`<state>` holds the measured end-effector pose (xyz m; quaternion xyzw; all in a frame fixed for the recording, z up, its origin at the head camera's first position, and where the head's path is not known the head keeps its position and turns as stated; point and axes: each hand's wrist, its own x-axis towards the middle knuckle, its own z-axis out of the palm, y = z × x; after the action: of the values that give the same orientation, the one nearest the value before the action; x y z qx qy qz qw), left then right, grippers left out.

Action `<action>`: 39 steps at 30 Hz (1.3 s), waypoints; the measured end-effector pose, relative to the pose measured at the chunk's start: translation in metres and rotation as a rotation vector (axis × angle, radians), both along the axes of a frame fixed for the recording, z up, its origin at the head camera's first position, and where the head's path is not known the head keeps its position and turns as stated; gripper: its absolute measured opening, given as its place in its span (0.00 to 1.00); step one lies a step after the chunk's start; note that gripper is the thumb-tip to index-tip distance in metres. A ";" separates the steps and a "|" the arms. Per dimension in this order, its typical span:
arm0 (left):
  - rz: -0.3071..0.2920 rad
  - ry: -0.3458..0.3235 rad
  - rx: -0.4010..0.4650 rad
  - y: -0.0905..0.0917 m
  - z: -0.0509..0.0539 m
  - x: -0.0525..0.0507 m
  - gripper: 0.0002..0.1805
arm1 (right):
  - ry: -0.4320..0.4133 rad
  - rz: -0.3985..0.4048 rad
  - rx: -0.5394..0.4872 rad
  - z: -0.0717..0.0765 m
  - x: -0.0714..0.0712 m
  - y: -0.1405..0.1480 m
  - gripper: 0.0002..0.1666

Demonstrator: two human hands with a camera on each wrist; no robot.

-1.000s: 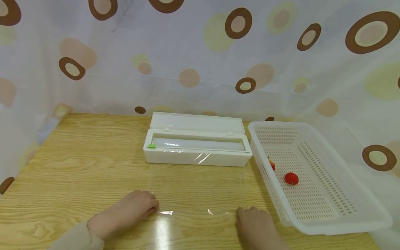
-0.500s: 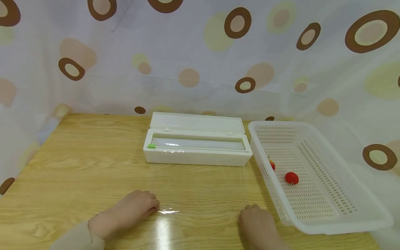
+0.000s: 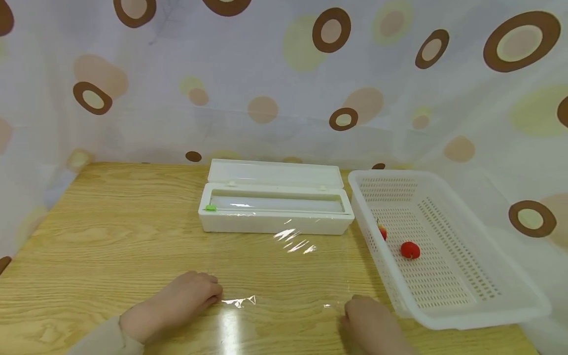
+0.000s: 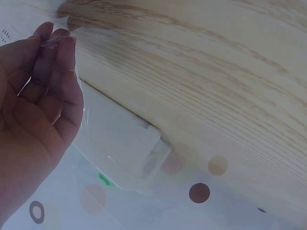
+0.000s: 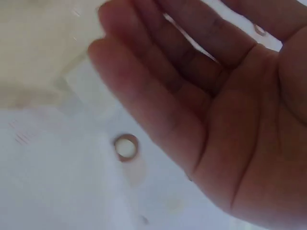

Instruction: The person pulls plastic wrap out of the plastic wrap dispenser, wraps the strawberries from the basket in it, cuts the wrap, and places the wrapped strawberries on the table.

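A sheet of clear film (image 3: 296, 244) stretches from a white box (image 3: 272, 225) with a raised lid toward the person. At its near left corner the left hand (image 3: 188, 296) pinches the film; the left wrist view shows the hand (image 4: 41, 98) with thumb and fingertips together on clear wrinkles. On the right, the right hand (image 3: 370, 320) holds the near right corner, its grip mostly hidden from above. In the right wrist view the hand (image 5: 206, 100) has bent fingers, their contact with film unclear. A green slider (image 3: 210, 208) sits at the box's left end.
A white perforated basket (image 3: 481, 321) stands at the right, close to the box and the right hand. Inside it are a round red item (image 3: 410, 250) and another red item (image 3: 382, 232) by its left wall. A patterned curtain (image 3: 230, 64) hangs behind the wooden table (image 3: 111, 236).
The right hand has shifted slightly toward the near side and right, its fingers drawn closer together. Bright glints now show on the film before the box. The head view has shifted a little.
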<state>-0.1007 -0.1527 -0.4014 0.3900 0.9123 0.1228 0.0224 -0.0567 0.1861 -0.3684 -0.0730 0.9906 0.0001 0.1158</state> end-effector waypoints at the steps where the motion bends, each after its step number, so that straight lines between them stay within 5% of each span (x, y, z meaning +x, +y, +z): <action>1: -0.001 0.001 0.001 0.000 0.000 0.000 0.12 | 0.014 0.003 0.002 0.006 0.001 0.001 0.12; 6: 0.003 0.005 0.000 -0.002 0.001 0.000 0.12 | 0.174 0.074 0.038 0.052 0.006 0.019 0.10; 9: 0.008 0.003 -0.001 -0.002 0.001 0.001 0.10 | 0.222 0.086 0.022 0.085 -0.004 0.041 0.13; 13: 0.012 -0.002 -0.005 -0.003 0.001 0.000 0.08 | 0.167 0.050 0.030 0.118 -0.040 0.072 0.16; 16: 0.019 -0.021 -0.010 -0.004 0.002 0.000 0.08 | 0.060 0.015 0.057 0.127 -0.076 0.092 0.21; 21: 0.015 -0.024 -0.005 -0.006 0.002 0.000 0.08 | -0.079 -0.015 0.075 0.111 -0.127 0.114 0.21; 26: 0.004 -0.017 0.005 -0.005 0.001 0.000 0.08 | -0.186 -0.039 0.038 0.079 -0.158 0.129 0.15; 32: 0.008 -0.035 0.007 -0.003 0.002 0.000 0.06 | -0.269 -0.166 -0.035 0.051 -0.162 0.144 0.16; 39: 0.007 -0.020 0.014 -0.001 0.002 0.000 0.07 | -0.317 -0.253 -0.042 0.036 -0.156 0.151 0.12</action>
<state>-0.1003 -0.1541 -0.3990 0.3856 0.9126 0.1330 0.0284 -0.2123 0.3368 -0.3324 0.0507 0.9610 -0.0468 0.2680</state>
